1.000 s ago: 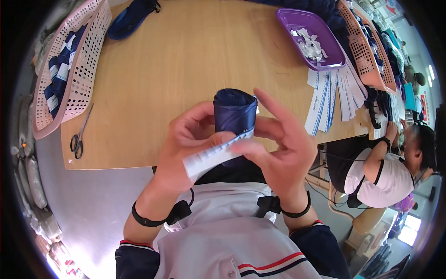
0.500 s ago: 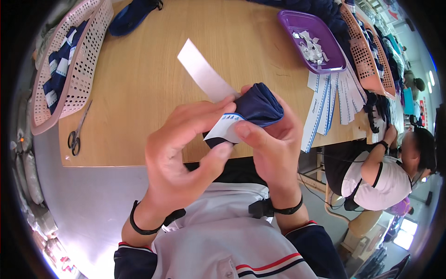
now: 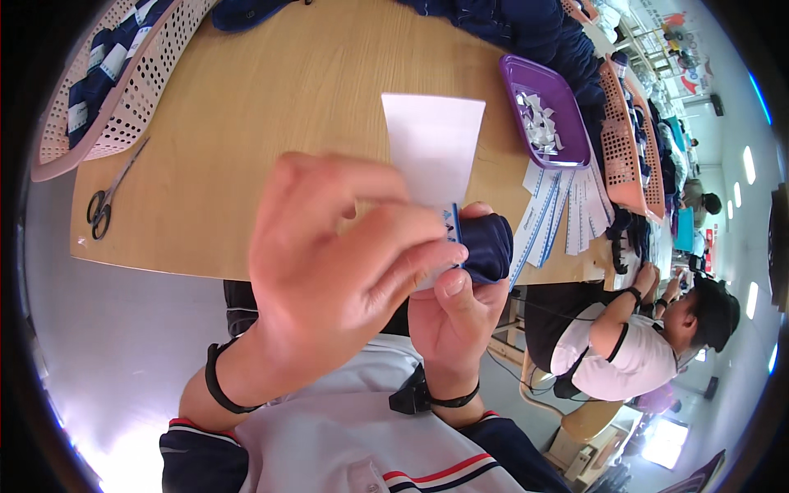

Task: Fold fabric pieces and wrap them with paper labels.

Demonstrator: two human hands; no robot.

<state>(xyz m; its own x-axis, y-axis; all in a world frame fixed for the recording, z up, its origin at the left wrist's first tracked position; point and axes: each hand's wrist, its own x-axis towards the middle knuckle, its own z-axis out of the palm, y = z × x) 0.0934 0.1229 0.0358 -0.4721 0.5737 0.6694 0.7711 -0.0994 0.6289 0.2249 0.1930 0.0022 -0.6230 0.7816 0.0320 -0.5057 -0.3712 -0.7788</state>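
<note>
A rolled navy fabric bundle (image 3: pixel 490 246) sits in my right hand (image 3: pixel 457 324), which is closed round it with the thumb on the near side. A white paper strip (image 3: pixel 433 140) with a blue printed edge lies against the bundle's left end, and its long free end stands up away from me over the table. My left hand (image 3: pixel 325 246) is closed, its fingertips pinching the strip at the blue edge beside the bundle. The left fingers cover part of the strip, and motion blurs that hand a little.
Black scissors (image 3: pixel 100 212) lie near the table's left edge, by a pink basket (image 3: pixel 136 111) of banded navy rolls. To the right are a purple tray (image 3: pixel 579 148) of paper scraps, several printed strips (image 3: pixel 542 214) and another pink basket (image 3: pixel 620 156). A co-worker (image 3: pixel 608 349) sits at the right.
My left hand has moved over the bundle and pinches the strip at its blue edge. The strip's free end has swung right and now stands up broadside. The whole view has shifted somewhat.
</note>
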